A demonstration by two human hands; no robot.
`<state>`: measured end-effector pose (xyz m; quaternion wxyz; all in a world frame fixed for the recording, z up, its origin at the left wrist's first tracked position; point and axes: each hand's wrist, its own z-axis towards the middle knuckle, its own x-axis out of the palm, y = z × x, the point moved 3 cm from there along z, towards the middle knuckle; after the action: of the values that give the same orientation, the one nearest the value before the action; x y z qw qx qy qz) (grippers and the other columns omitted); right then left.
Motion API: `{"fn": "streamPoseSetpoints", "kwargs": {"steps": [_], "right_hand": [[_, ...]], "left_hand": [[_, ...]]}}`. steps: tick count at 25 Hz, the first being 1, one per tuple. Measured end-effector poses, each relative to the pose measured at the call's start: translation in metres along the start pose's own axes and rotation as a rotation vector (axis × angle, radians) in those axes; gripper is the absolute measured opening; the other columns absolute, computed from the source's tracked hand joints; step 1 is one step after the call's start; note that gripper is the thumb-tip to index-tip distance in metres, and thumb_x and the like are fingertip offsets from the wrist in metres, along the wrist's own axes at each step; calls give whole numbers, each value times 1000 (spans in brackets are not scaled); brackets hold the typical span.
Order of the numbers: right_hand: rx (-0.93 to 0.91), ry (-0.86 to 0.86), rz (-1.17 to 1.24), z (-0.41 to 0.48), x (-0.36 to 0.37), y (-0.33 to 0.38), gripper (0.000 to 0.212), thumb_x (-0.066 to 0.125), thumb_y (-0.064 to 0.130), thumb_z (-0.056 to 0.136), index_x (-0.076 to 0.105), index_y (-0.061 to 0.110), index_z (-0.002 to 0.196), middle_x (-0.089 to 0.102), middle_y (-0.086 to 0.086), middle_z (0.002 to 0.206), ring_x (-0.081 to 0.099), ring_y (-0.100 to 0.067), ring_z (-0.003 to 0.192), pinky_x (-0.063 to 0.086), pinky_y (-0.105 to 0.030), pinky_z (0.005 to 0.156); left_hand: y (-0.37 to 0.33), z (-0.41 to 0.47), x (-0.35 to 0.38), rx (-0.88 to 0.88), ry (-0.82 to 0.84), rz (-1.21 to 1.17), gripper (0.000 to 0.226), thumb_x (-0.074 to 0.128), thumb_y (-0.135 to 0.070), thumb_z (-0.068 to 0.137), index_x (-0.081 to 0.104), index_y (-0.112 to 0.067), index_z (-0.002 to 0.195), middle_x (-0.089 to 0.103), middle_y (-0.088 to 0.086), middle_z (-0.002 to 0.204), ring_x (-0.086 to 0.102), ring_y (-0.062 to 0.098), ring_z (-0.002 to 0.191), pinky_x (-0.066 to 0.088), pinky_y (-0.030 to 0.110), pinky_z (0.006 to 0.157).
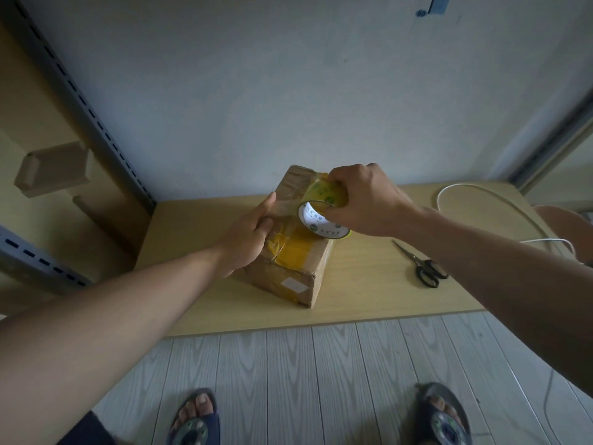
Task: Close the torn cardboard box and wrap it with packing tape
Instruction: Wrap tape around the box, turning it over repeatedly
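A brown cardboard box (pixel 290 277) lies on the light wooden table (pixel 369 290), with yellowish packing tape across its top. My right hand (pixel 365 200) grips the tape roll (pixel 324 220) over the box's far right part, thumb in the white core. A clear strip of tape runs from the roll over the far end of the box. My left hand (pixel 248 239) rests on the box's left top edge, fingers curled and thumb stretched along the tape.
Black-handled scissors (pixel 423 264) lie on the table to the right of the box. A white cable (pixel 494 200) loops at the back right. A metal shelf upright (pixel 96 123) stands at the left. My sandalled feet are on the grey plank floor below.
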<state>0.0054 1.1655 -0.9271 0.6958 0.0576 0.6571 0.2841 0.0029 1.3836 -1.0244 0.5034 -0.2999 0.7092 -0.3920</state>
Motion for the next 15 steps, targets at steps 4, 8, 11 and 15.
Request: {"fn": "streamPoseSetpoints", "kwargs": {"steps": [4,8,11,15], "right_hand": [[46,8,-59,-13,-9,-8,14,68,31,75,67,24,87,63,3,68,61,-22,64,55,-39,55],[117,70,-65,-23,-11,-10,14,66,31,74,65,18,81,61,-1,67,58,-25,60,51,-35,52],[168,161,-89,-29,-12,-12,10,64,31,75,63,22,80,60,0,73,58,-23,65,47,-31,54],[140,263,-149,-41,-13,-11,14,63,28,75,52,24,69,55,1,73,55,-22,66,44,-31,56]], "left_hand": [[0,4,5,-57,17,-146,31,32,-29,111,51,-33,136,60,-3,136,53,20,132,46,31,104],[-1,8,5,10,42,-60,52,31,-29,111,16,-33,161,24,-12,163,21,7,150,22,30,121],[1,11,4,38,81,-53,50,29,-26,112,18,-38,160,23,-12,165,21,7,151,19,36,125],[2,13,3,97,115,30,48,31,-25,112,26,-40,157,31,-10,163,26,7,150,22,36,125]]}}
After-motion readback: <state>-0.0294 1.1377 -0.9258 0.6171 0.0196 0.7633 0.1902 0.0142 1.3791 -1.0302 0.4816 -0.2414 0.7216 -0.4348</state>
